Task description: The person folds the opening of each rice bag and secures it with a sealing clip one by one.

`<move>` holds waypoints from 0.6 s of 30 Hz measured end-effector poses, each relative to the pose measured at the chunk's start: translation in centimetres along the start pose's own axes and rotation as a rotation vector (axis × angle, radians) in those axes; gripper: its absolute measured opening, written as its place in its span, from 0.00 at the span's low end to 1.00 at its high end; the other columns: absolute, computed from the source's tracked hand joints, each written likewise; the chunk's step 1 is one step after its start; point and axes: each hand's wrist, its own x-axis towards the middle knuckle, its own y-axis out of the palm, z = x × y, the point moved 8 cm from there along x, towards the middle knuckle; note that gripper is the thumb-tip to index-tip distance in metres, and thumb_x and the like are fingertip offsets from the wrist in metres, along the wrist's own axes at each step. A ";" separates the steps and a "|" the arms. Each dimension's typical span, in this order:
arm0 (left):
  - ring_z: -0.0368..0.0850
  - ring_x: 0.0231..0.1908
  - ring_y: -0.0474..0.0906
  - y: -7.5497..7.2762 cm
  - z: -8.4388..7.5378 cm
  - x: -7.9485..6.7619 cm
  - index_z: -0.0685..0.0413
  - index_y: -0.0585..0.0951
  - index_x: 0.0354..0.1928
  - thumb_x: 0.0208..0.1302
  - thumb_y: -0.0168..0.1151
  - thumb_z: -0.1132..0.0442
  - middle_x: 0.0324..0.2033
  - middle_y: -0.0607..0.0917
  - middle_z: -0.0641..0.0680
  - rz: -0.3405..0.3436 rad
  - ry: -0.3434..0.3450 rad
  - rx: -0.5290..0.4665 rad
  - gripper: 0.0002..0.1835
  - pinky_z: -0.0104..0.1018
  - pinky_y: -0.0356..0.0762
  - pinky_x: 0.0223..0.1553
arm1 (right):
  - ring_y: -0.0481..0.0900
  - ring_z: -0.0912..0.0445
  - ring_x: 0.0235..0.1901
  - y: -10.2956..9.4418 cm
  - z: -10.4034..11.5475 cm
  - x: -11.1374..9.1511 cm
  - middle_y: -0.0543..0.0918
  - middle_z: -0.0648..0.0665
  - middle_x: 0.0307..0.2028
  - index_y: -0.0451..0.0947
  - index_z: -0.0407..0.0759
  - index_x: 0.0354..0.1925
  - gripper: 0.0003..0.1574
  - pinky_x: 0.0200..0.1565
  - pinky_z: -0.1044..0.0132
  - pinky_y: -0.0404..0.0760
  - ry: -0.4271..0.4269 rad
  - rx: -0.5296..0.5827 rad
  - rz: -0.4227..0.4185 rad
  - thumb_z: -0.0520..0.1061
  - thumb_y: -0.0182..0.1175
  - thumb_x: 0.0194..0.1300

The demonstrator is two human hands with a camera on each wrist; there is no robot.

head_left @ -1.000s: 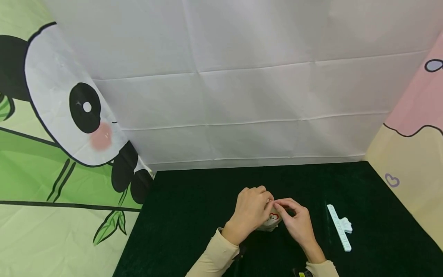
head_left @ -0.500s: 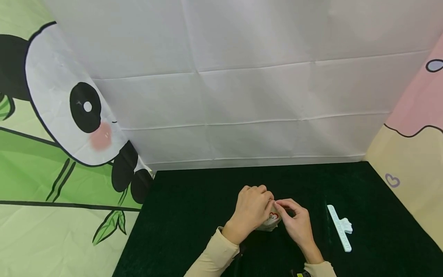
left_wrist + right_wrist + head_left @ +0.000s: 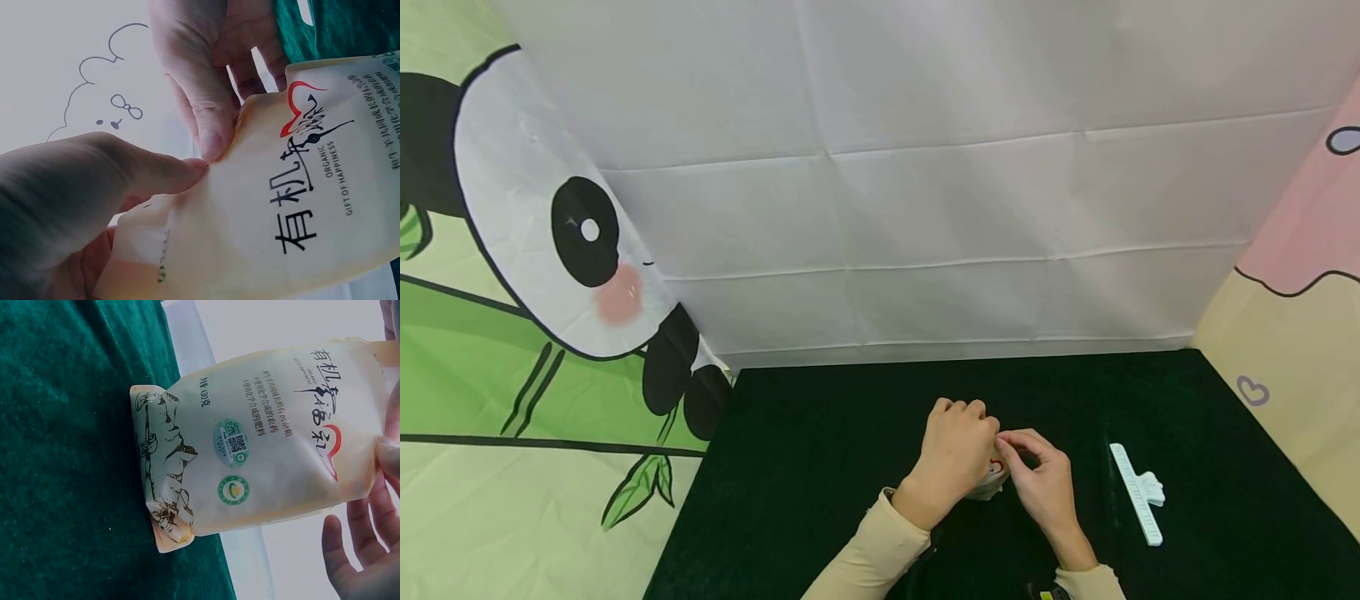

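A cream paper-like food pouch (image 3: 269,469) with Chinese print, a red heart and a green round label stands on its base on the dark green cloth. In the head view most of the pouch (image 3: 991,486) is hidden behind my left hand (image 3: 955,457). That hand pinches the pouch's top edge, its thumb lying on the printed face in the left wrist view. My right hand (image 3: 1043,482) pinches the top edge close beside, with thumb against forefinger and the other fingers loose. Both thumb tips nearly meet on the pouch (image 3: 250,206). Whether its mouth is parted is unclear.
A pale blue-white bag clip (image 3: 1137,493), long with a small moulded grip, lies on the green cloth (image 3: 820,450) to the right of the hands. A white backdrop (image 3: 925,250) rises behind the table, with printed cartoon sheets at both sides.
My left hand has shifted slightly right along the pouch's top edge, closer to the right hand, covering more of the pouch. My right hand stays nearly in place; the clip has not moved.
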 end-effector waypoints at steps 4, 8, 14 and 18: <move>0.40 0.36 0.85 0.0 0.0 -0.1 0.39 0.92 0.39 0.70 0.70 0.46 0.35 0.88 0.44 -0.013 0.006 -0.003 0.09 0.38 0.82 0.47 | 0.84 0.66 0.42 0.0 -0.1 0.1 0.90 0.47 0.41 0.90 0.43 0.44 0.05 0.49 0.75 0.80 0.009 0.012 0.021 0.37 0.67 0.73; 0.40 0.36 0.86 0.0 0.1 -0.2 0.39 0.92 0.40 0.71 0.70 0.46 0.35 0.88 0.44 -0.022 0.013 -0.014 0.09 0.38 0.83 0.48 | 0.84 0.65 0.42 -0.3 -0.3 0.1 0.90 0.47 0.42 0.90 0.45 0.44 0.06 0.49 0.74 0.81 0.016 0.020 0.061 0.39 0.67 0.74; 0.40 0.37 0.86 0.3 0.2 -0.2 0.38 0.92 0.40 0.72 0.69 0.47 0.36 0.89 0.44 -0.026 0.013 -0.049 0.09 0.38 0.83 0.49 | 0.84 0.66 0.43 -0.6 -1.0 0.0 0.90 0.49 0.43 0.90 0.48 0.45 0.06 0.50 0.70 0.82 0.043 -0.021 0.109 0.43 0.67 0.75; 0.40 0.37 0.86 0.3 0.3 -0.3 0.39 0.92 0.39 0.72 0.70 0.48 0.36 0.89 0.44 -0.036 0.012 -0.069 0.07 0.38 0.83 0.50 | 0.83 0.66 0.43 -0.7 -1.1 0.0 0.90 0.49 0.42 0.90 0.48 0.44 0.06 0.50 0.71 0.82 0.050 -0.045 0.110 0.44 0.67 0.75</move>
